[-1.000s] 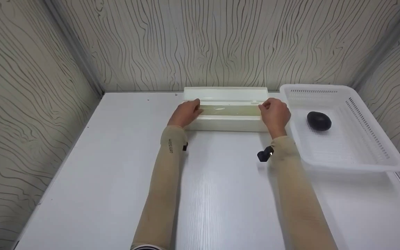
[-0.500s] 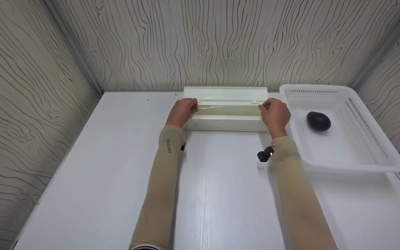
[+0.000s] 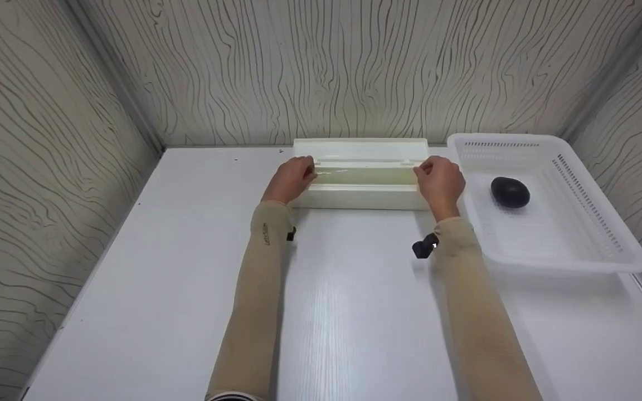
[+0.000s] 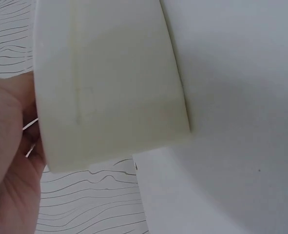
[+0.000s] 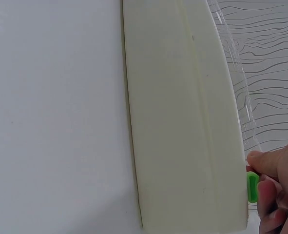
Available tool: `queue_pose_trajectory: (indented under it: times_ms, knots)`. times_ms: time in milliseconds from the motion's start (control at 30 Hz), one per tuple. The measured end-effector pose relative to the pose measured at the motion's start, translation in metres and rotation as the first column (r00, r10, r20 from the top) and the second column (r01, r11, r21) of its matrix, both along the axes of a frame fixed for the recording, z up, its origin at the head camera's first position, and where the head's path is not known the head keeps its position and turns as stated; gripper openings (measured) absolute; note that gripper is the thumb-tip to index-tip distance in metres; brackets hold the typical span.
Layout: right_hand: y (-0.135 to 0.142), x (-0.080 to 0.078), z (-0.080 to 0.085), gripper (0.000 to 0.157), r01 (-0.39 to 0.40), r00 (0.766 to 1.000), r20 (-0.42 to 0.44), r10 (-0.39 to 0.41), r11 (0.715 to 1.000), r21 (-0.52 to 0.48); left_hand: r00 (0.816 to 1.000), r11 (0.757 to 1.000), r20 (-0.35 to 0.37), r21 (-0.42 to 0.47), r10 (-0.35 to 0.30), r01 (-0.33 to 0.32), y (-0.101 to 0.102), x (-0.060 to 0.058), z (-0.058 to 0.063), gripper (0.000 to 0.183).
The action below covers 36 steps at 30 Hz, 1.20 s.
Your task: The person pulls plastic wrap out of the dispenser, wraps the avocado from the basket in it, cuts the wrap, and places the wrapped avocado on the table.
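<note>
A long white cling film dispenser (image 3: 363,197) lies at the back of the table, its lid (image 3: 361,149) raised. Clear film (image 3: 365,176) spans the opening between the two hands, over a yellowish inside. My left hand (image 3: 292,177) pinches the film at the left end. At the other end, my right hand (image 3: 441,181) pinches the film's right corner between thumb and forefinger. The right wrist view shows the film edge (image 5: 246,109) standing up past the box, and a green plastic piece (image 5: 252,186) beside the fingers. In the left wrist view the box wall (image 4: 119,92) partly hides the left fingertips.
A white perforated plastic basket (image 3: 549,259) stands on the right, close to the right hand, with a dark egg-shaped object (image 3: 510,192) in it. Wood-grain panels (image 3: 365,67) close off the white table (image 3: 187,267) at the back and sides.
My left hand has shifted slightly left, and the film between the hands looks smoother and tauter. My right hand stays nearly in place.
</note>
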State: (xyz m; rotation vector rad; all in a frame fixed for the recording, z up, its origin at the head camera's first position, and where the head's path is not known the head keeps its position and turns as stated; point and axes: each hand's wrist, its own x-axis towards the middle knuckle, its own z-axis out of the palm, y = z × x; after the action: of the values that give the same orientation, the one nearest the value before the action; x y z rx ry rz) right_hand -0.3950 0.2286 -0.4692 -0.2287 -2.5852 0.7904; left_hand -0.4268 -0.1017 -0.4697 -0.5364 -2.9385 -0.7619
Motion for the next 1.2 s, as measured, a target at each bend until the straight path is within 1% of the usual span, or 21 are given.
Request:
queue_pose_trajectory:
  times_ms: [167,467,533,733,900,1033,1200]
  knots:
    - [0.0008,-0.0003,0.0003,0.019,0.000,1.000,0.011,0.000,1.000,-0.006,0.999,0.999,0.005,-0.004,-0.033,0.033,-0.0019,0.0001,0.0010,0.012]
    - [0.0012,-0.0009,0.0016,0.019,0.002,1.000,0.031,-0.001,1.000,-0.014,0.999,0.998,-0.007,0.029,-0.051,0.052,-0.0044,-0.0007,-0.0013,0.010]
    - [0.0009,-0.0008,0.0016,0.019,0.001,1.000,0.030,-0.001,1.000,-0.014,0.999,0.999,-0.020,0.034,-0.039,0.039,-0.0040,-0.0010,-0.0019,0.011]
    - [0.0004,0.0003,0.0005,0.019,-0.004,1.000,0.011,0.004,1.000,-0.014,0.997,0.998,-0.076,0.059,0.028,-0.023,-0.0023,-0.0018,-0.0029,0.015]
    - [0.0004,0.0001,-0.0006,0.019,-0.008,1.000,-0.005,0.008,1.000,-0.011,0.994,0.992,-0.097,0.121,0.054,-0.042,-0.0027,-0.0005,-0.0035,0.018]
    - [0.0005,-0.0006,-0.0003,0.019,-0.011,1.000,-0.006,0.011,1.000,-0.011,0.996,0.987,-0.074,0.151,0.058,-0.046,-0.0035,-0.0009,-0.0028,0.019]
    - [0.0006,-0.0014,-0.0004,0.018,-0.013,1.000,-0.021,0.013,1.000,-0.019,0.998,0.990,-0.054,0.141,0.038,-0.030,-0.0040,-0.0027,-0.0024,0.016]
